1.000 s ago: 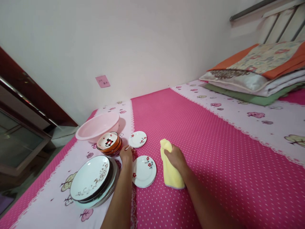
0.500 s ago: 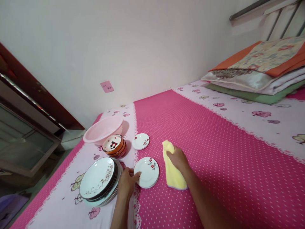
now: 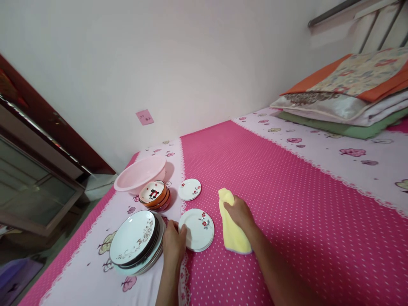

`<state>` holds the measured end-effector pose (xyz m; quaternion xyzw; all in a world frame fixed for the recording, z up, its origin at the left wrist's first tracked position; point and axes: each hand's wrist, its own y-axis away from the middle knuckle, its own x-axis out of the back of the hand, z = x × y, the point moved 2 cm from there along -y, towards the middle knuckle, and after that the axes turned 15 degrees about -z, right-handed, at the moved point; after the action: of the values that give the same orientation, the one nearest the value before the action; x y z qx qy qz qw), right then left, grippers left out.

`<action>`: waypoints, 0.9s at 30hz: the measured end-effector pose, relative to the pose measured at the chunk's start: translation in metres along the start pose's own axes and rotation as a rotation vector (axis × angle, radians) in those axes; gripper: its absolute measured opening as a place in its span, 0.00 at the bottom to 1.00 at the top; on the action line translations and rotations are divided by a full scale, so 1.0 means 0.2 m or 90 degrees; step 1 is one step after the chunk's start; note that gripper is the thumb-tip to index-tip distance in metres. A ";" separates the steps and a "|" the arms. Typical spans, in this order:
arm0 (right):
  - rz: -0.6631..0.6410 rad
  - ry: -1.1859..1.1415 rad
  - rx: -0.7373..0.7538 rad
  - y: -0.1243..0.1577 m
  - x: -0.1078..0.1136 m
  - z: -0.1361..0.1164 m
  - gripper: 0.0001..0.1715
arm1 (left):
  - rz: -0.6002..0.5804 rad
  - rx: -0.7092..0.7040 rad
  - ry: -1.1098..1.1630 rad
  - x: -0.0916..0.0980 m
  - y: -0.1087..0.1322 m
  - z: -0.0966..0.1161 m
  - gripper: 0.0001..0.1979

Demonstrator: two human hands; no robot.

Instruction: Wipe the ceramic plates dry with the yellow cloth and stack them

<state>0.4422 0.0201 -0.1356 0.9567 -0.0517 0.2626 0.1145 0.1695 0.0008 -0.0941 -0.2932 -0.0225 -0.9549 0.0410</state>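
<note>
My left hand (image 3: 174, 242) is at the left rim of a white plate with red flowers (image 3: 195, 227), its thumb on the rim and its other fingers partly hidden. This plate sits on top of another, slightly off-centre. My right hand (image 3: 239, 211) grips a yellow cloth (image 3: 234, 233), which hangs down onto the pink bedspread to the right of the plate. Behind the plate lie smaller flowered plates (image 3: 189, 188), stacked. Left of my left hand is a stack of larger plates (image 3: 133, 236), the top one white with a dark rim and brown floral pattern.
Stacked orange bowls (image 3: 153, 193) with a cartoon animal stand beside a pink basin (image 3: 137, 172). The bedspread (image 3: 229, 148) runs up to a white wall. Folded bedding and cushions (image 3: 344, 91) are piled at the far right. A door frame (image 3: 63, 127) stands at left.
My left thumb has shifted along the plate's rim, and the top plate sits slightly higher and left over the one beneath. My right hand keeps the cloth in nearly the same place.
</note>
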 end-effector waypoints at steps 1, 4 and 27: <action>0.000 -0.001 -0.001 0.00 0.00 0.00 0.20 | 0.009 -0.004 0.047 -0.01 0.00 0.01 0.11; 0.001 -0.005 0.001 0.01 0.00 -0.01 0.20 | 0.028 0.001 0.219 -0.04 0.01 0.03 0.10; -0.002 -0.124 0.073 0.07 0.29 -0.08 0.31 | -0.164 0.197 1.092 -0.18 -0.05 0.09 0.34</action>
<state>0.4819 0.0077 -0.0904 0.9828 -0.0458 0.1706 0.0544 0.2088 0.0138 -0.1004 0.5385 -0.1458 -0.8295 -0.0253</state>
